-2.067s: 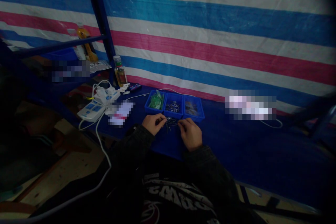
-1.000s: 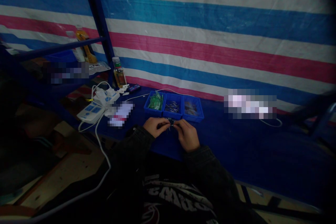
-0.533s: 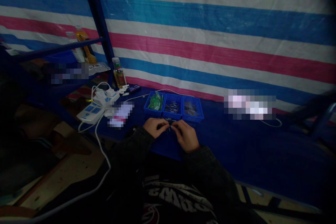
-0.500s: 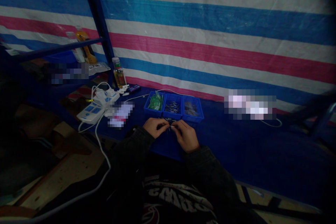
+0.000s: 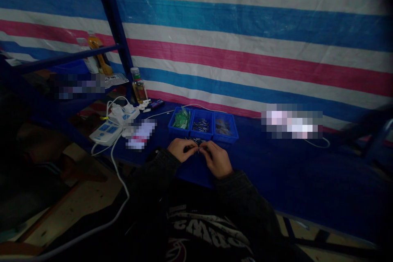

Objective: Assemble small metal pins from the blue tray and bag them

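My left hand (image 5: 181, 149) and my right hand (image 5: 218, 159) meet fingertip to fingertip low over the blue table. Thumb and forefinger of each are pinched on a small thin metal piece (image 5: 199, 148), too small to name exactly. Just beyond the fingertips lies a loose heap of slim dark metal pieces (image 5: 198, 141). Behind it stand three joined blue bins. The left bin (image 5: 170, 132) holds green plastic-looking pieces, the middle bin (image 5: 201, 134) slim metal pieces like those in the heap, and the right bin (image 5: 229, 136) small brownish parts I cannot make out.
Left of the bins are a blurred-out phone-like object (image 5: 143, 134), a white power strip (image 5: 106, 133) with cables, and a bottle (image 5: 140, 90). A blue metal frame (image 5: 118, 28) rises at the left. Striped sheeting (image 5: 245, 28) hangs behind. A pixelated bright object (image 5: 291, 123) sits at the right.
The small metal piece between my fingertips has shifted slightly, with both hands pinched in nearly the same place. The bins and the heap have not moved.
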{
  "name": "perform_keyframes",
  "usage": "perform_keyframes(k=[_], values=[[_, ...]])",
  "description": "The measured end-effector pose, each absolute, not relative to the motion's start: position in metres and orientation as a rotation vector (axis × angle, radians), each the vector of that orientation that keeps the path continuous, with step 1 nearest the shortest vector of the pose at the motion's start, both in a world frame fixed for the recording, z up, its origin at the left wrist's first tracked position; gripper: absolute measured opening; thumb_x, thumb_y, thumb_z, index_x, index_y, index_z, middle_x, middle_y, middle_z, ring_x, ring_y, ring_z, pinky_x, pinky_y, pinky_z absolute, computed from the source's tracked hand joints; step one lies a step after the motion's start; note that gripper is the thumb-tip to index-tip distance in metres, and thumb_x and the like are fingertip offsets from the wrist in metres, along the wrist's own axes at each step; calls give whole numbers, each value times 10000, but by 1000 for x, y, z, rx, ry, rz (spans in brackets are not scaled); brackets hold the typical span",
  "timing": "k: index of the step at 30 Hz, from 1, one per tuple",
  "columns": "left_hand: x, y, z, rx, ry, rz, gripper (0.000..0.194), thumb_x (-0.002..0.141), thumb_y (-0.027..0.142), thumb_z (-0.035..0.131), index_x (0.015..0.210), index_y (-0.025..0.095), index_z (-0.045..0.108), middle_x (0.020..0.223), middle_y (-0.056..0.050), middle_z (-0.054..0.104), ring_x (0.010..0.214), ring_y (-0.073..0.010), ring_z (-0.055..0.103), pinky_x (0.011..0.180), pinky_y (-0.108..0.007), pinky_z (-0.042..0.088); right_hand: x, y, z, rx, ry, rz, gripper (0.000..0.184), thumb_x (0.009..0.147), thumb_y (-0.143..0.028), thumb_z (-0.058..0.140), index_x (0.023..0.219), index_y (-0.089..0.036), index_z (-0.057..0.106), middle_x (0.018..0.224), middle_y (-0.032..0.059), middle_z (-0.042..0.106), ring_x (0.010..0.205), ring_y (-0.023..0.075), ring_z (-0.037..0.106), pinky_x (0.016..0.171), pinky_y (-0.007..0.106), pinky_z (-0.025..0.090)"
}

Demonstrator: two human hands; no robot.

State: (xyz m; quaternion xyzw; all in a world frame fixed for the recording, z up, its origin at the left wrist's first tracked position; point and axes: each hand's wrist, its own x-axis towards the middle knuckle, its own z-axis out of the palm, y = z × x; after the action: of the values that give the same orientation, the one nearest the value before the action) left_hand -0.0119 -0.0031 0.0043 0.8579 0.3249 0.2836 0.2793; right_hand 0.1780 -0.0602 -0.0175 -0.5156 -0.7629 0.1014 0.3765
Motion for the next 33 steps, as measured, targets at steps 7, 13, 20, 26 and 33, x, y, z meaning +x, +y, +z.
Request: perform_keyframes(k=[7,13,20,26,33], values=[[-11,-4,2,2312,885,784,185,886,286,603,854,162,736,757,-18,735,600,-104,604,595,-195,428,179,-60,-17,-1348,-1954,201,177,992,-263,441,929,-227,603,904,38,671,843,177,656,789,266,469],[-11,-3,0,2298,884,799,194,897,287,590,878,156,732,774,-21,735,629,-106,618,609,-191,430,179,-59,-20,-1331,-1948,219,133,976,-252,466,1026,-222,585,975,51,686,857,187,662,789,276,477],[-11,-3,0,2305,894,793,184,891,288,600,873,161,732,766,-17,736,638,-109,620,608,-191,430,179,-59,-20,-1350,-1955,201,192,1000,-270,420,927,-230,593,903,42,675,836,185,657,777,274,463],[-11,-3,-1,2304,900,801,180,891,271,595,885,155,732,756,-19,730,629,-107,615,602,-190,428,180,-59,-21,-1351,-1923,235,109,973,-260,475,1016,-223,568,953,42,684,848,193,656,762,279,457],[-12,-3,-2,2315,886,801,165,889,265,604,871,157,727,704,-6,714,607,-102,604,598,-187,423,180,-58,-22,-1376,-1930,219,156,989,-258,427,946,-231,574,913,43,685,845,191,658,777,278,456]])
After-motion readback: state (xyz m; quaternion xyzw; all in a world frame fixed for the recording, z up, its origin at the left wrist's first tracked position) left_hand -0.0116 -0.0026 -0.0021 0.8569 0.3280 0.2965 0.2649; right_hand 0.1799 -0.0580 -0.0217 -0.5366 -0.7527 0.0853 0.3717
